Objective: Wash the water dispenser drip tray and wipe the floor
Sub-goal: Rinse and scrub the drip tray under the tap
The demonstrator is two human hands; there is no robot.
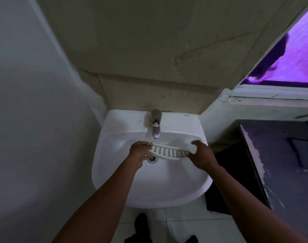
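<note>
A white slotted drip tray (169, 152) is held over the bowl of a white sink (121, 188), just below the chrome tap (156, 128). My left hand (138, 153) grips its left end and my right hand (201, 155) grips its right end. The tray is tilted, with its slotted face toward me. No water is visibly running from the tap. The drain (152, 159) sits under the tray's left end, partly hidden by my left hand. White floor tiles (184, 228) show below the sink.
A pale wall (35, 102) closes in on the left. On the right stand a dark counter (281, 155) and a window with purple light (297, 55). A dark cloth or foot (141, 225) lies on the floor under the sink.
</note>
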